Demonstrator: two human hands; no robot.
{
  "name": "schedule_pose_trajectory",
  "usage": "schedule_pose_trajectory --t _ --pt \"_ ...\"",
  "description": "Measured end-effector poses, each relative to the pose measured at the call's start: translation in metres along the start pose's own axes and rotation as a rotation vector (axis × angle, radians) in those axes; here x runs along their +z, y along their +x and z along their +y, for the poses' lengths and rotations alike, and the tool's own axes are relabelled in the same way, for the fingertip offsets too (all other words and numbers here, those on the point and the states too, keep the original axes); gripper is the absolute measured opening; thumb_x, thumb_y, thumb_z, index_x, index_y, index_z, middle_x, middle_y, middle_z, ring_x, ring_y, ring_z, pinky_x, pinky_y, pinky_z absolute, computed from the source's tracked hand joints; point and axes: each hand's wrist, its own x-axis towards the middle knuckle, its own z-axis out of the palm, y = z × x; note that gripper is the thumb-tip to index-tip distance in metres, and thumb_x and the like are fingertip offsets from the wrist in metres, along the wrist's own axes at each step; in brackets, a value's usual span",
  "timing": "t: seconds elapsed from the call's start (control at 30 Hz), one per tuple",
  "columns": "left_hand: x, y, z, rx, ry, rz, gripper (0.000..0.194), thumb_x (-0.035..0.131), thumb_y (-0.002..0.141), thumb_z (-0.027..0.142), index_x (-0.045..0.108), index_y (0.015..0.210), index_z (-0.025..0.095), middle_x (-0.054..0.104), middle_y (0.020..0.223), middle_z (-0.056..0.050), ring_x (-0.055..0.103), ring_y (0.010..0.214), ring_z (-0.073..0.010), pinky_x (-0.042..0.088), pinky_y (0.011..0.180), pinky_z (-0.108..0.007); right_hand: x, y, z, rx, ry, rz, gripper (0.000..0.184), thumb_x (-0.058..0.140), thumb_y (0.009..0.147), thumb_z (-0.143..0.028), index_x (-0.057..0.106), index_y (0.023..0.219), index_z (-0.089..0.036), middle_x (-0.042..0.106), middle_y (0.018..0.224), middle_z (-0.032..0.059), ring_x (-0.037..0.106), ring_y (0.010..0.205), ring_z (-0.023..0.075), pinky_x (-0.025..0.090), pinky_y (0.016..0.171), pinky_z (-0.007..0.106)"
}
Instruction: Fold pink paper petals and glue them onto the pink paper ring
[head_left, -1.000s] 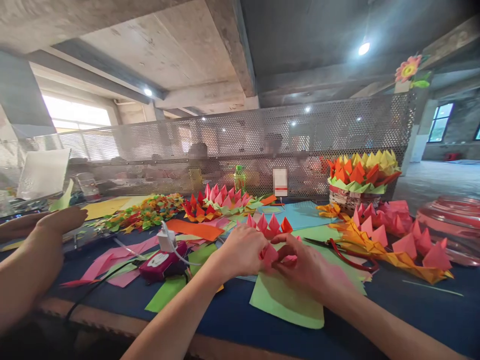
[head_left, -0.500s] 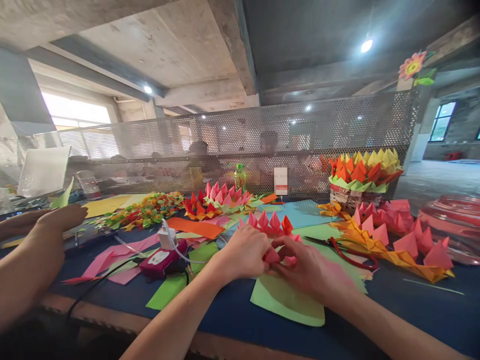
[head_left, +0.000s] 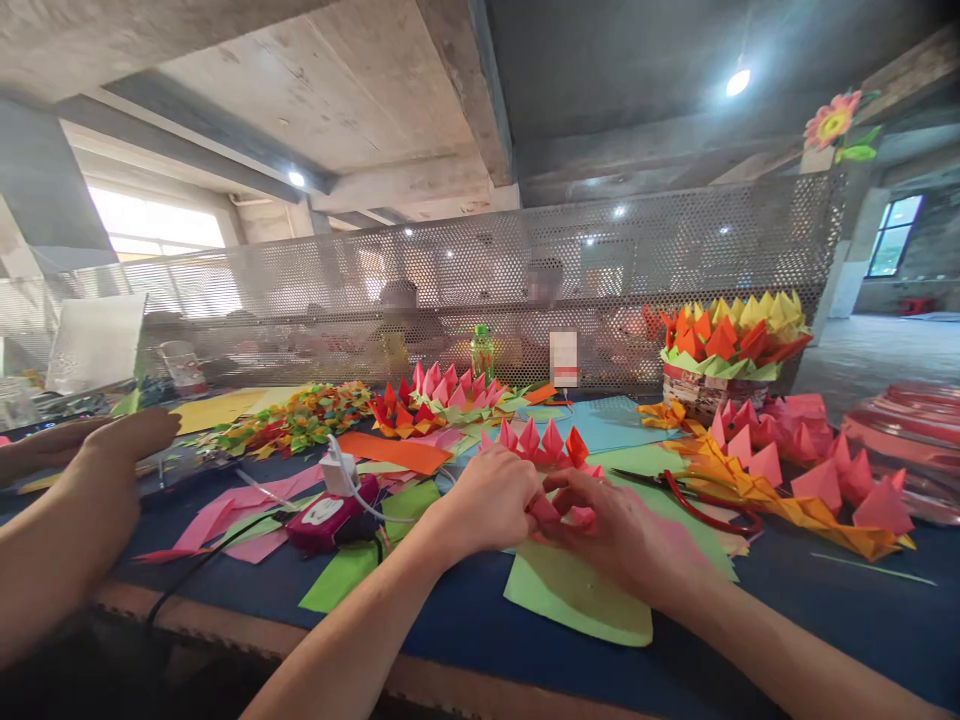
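My left hand [head_left: 496, 498] and my right hand [head_left: 609, 528] meet in the middle, fingers pinched on a pink folded-paper strip [head_left: 544, 512]. Behind my knuckles rises a row of pink paper points [head_left: 531, 438], one of them orange-red; my fingers hide how the row joins the held part. Beneath both hands lies a light green paper sheet [head_left: 581, 600] with a curved front edge. To the right, red-handled scissors [head_left: 709, 512] rest partly open. Beyond them is a strip of pink and orange folded paper petals [head_left: 814, 485].
At left, a co-worker's hands [head_left: 105, 450] are over the table by a green paper piece. A purple power socket [head_left: 330, 515] with a white charger and black cable lies near my left forearm. A tiered paper flower [head_left: 731, 345] stands at back right, before a perforated metal screen [head_left: 315, 280].
My hands keep nearly the same pinch on the pink paper, with small finger shifts. The view has swung slightly left. The green piece by the co-worker's hands is lower.
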Motion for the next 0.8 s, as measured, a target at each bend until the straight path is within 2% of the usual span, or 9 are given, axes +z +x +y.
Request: schedule_pose_trajectory --t 0.07,0.13,0.27,0.37,0.47,0.57,0.7,0.8 --pt "0.0 -0.001 -0.002 0.001 0.036 0.015 0.023 0.062 0.07 0.017 0.078 0.075 0.033 0.065 0.058 -0.002 0.057 0.064 -0.0175 0.032 0.063 -0.029 0.001 -0.002 0.005 -0.018 -0.013 -0.022 0.025 0.068 0.078 -0.022 0.059 0.101 -0.027 0.07 0.094 -0.0008 0.066 0.079 0.0171 0.049 0.067 0.027" --pt "0.0 -0.002 -0.004 -0.008 0.059 0.021 0.022 0.062 0.07 0.017 0.078 0.073 0.032 0.064 0.056 -0.002 0.056 0.064 -0.0176 0.033 0.064 -0.029 0.003 -0.005 0.011 -0.03 -0.018 -0.039 0.028 0.068 0.079 -0.023 0.058 0.104 -0.028 0.071 0.096 -0.0001 0.066 0.085 0.0192 0.049 0.074 0.031" --pt "-0.002 -0.002 -0.005 -0.021 0.042 0.01 0.019 0.064 0.07 0.02 0.078 0.073 0.032 0.064 0.057 -0.001 0.055 0.064 -0.0169 0.032 0.063 -0.028 0.013 -0.006 0.021 -0.027 0.011 -0.06 0.027 0.062 0.084 -0.023 0.054 0.109 -0.027 0.071 0.085 -0.0007 0.067 0.074 0.0167 0.051 0.066 0.028" --pt "-0.004 -0.003 -0.004 -0.02 0.042 -0.018 0.011 0.065 0.07 0.025 0.077 0.068 0.026 0.062 0.056 -0.001 0.05 0.058 -0.0143 0.03 0.059 -0.027 0.017 -0.005 0.025 -0.033 0.032 -0.056 0.029 0.062 0.082 -0.019 0.052 0.109 -0.027 0.07 0.082 -0.0023 0.067 0.069 0.0146 0.051 0.064 0.026" --pt "-0.005 -0.004 -0.003 -0.028 0.058 -0.03 0.02 0.068 0.068 0.034 0.069 0.056 0.018 0.053 0.049 0.001 0.038 0.049 -0.0108 0.023 0.052 -0.027 0.018 -0.005 0.026 -0.04 0.038 -0.043 0.034 0.061 0.08 -0.014 0.051 0.109 -0.026 0.07 0.08 -0.0027 0.067 0.066 0.0135 0.051 0.061 0.024" --pt "-0.004 -0.004 -0.003 -0.016 0.057 -0.035 0.022 0.067 0.067 0.033 0.063 0.052 0.017 0.047 0.046 0.002 0.032 0.048 -0.0098 0.02 0.051 -0.028 0.017 -0.006 0.026 -0.055 0.032 -0.039 0.035 0.059 0.08 -0.013 0.051 0.111 -0.026 0.069 0.081 -0.0029 0.066 0.066 0.013 0.051 0.061 0.024" --pt "-0.002 -0.003 -0.004 -0.023 0.099 -0.018 0.025 0.061 0.073 0.03 0.062 0.051 0.017 0.054 0.05 0.0 0.044 0.054 -0.0127 0.027 0.056 -0.028 0.012 -0.006 0.022 -0.068 -0.025 -0.003 0.03 0.063 0.082 -0.021 0.054 0.11 -0.027 0.07 0.092 0.0002 0.065 0.071 0.0155 0.051 0.067 0.029" --pt "-0.002 -0.002 -0.01 -0.07 0.149 0.032 0.019 0.059 0.073 0.024 0.068 0.057 0.019 0.061 0.058 -0.003 0.054 0.063 -0.0168 0.035 0.067 -0.03 0.002 -0.004 0.014 -0.056 -0.088 0.032 0.032 0.066 0.08 -0.025 0.057 0.111 -0.027 0.068 0.104 0.0029 0.064 0.09 0.0222 0.049 0.078 0.035"
